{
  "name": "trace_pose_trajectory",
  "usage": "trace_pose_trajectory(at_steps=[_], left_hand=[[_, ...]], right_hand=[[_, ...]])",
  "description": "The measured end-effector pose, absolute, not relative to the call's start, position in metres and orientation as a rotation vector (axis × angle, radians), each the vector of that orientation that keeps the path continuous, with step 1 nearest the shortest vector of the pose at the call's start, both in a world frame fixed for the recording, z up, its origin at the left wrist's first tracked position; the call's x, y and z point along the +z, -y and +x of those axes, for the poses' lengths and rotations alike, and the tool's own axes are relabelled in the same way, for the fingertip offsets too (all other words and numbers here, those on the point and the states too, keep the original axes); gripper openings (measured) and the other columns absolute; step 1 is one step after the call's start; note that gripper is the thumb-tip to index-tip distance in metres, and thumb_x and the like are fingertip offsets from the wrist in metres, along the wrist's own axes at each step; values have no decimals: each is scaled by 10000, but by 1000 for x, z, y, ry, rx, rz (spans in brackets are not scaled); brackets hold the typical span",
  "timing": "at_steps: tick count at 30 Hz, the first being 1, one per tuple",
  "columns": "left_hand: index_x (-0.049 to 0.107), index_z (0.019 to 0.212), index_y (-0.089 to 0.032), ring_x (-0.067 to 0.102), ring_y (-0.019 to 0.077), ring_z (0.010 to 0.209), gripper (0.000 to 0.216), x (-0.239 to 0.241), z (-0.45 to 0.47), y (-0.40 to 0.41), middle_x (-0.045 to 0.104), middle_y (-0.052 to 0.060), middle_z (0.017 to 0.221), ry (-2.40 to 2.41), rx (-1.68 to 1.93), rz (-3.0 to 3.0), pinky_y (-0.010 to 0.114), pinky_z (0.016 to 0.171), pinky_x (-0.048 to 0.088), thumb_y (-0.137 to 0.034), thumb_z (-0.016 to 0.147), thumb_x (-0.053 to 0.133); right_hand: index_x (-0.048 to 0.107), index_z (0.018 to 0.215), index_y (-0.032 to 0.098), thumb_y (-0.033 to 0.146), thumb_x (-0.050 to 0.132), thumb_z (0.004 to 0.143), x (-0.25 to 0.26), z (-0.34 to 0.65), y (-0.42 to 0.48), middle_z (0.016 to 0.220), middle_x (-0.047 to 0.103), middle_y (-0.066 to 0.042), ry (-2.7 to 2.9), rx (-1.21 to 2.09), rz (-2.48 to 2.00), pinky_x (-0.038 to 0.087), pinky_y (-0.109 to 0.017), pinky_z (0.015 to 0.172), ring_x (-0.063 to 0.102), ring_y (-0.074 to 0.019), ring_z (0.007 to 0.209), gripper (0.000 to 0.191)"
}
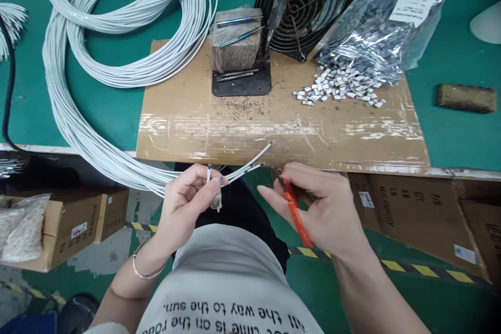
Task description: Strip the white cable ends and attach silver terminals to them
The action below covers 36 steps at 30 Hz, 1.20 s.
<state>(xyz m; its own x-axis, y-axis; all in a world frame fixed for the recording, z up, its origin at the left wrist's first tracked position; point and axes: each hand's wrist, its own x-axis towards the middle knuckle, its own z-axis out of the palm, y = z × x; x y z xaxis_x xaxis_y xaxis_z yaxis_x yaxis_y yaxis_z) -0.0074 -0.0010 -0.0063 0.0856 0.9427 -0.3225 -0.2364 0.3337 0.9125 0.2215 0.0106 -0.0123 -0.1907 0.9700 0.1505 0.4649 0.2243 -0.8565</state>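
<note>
My left hand (186, 206) pinches several white cables (256, 155) near their ends, which stick out to the right past the fingers. A small pale wrapping or scrap (216, 201) shows by the thumb; I cannot make out what it is. The cables run left into a thick looped bundle (74, 107) on the bench. To the right, my right hand (329, 206) is closed around red-handled pliers or cutters (296, 214). Their jaws are mostly hidden by the fingers and stay apart from the cable ends.
A soldering iron (279, 2) leans in front of a black fan (301, 5). Beside it, a wrapped block (237, 36) carries metal tips. Small white connectors (340, 85) spill from a plastic bag (379, 26) onto the cardboard sheet (274, 130). Cartons (418, 209) stand below the bench.
</note>
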Motion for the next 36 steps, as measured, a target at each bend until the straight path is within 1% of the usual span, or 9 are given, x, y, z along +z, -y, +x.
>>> trace_pose_trajectory(at_steps=[2, 7, 13, 17, 22, 27, 32, 34, 36], left_hand=[[824, 916, -185, 411, 39, 536, 184, -6, -6, 0, 743, 32, 828, -1131, 1049, 791, 143, 461, 345, -359, 970, 852], [828, 923, -192, 438, 49, 545, 166, -4, -3, 1, 632, -19, 704, -1143, 1045, 793, 136, 481, 378, -350, 972, 850], [827, 920, -209, 453, 51, 519, 102, -6, -4, 2, 614, -35, 651, -1146, 1044, 897, 132, 480, 389, -282, 990, 809], [827, 907, -212, 457, 54, 493, 63, -7, -4, 2, 608, -37, 631, -1189, 1057, 1001, 135, 455, 377, -216, 963, 801], [821, 881, -217, 468, 60, 484, 64, -7, -3, 1, 598, -41, 621, -1233, 1070, 1091, 140, 440, 367, -185, 933, 802], [811, 852, -201, 475, 77, 504, 71, -3, -3, 1, 635, -16, 656, -1268, 1031, 1094, 173, 454, 382, -205, 922, 805], [818, 883, -203, 465, 91, 483, 121, -2, -4, 1, 580, -32, 593, -1275, 974, 1040, 196, 445, 367, -307, 944, 807], [811, 870, -200, 454, 88, 485, 119, -1, -3, 1, 585, -30, 597, -1280, 974, 1046, 195, 449, 352, -289, 947, 795], [801, 835, -196, 440, 83, 499, 119, 0, -2, 1, 614, -19, 619, -1281, 973, 1081, 196, 461, 341, -245, 943, 783]], right_hand=[[420, 674, 231, 264, 786, 957, -13, 218, -11, 628, 438, 55, 1856, 904, -1285, 303, -286, 535, 381, -118, 582, 464], [343, 705, 244, 261, 753, 958, -16, 210, -12, 638, 420, 57, 1991, 907, -1227, 309, -279, 550, 376, -124, 605, 482], [342, 713, 244, 266, 690, 980, -16, 205, -12, 640, 448, 46, 2052, 919, -1220, 315, -281, 568, 398, -126, 611, 439], [332, 710, 245, 234, 675, 968, -14, 203, -12, 630, 442, 48, 2048, 906, -1220, 309, -280, 571, 396, -123, 604, 430], [329, 704, 246, 204, 655, 965, -14, 201, -13, 627, 424, 52, 2045, 918, -1181, 305, -277, 569, 375, -119, 594, 420], [334, 692, 250, 164, 652, 916, -16, 202, -14, 622, 434, 52, 2049, 893, -1186, 304, -285, 569, 388, -124, 588, 399], [330, 688, 253, 121, 631, 823, -18, 201, -13, 619, 433, 44, 2094, 719, -1235, 290, -299, 552, 371, -136, 593, 355], [329, 679, 252, 130, 635, 827, -18, 201, -13, 610, 427, 41, 2077, 698, -1268, 290, -305, 546, 368, -137, 586, 361], [314, 669, 249, 153, 646, 874, -16, 202, -13, 593, 403, 45, 2003, 721, -1337, 283, -308, 536, 351, -130, 566, 402]])
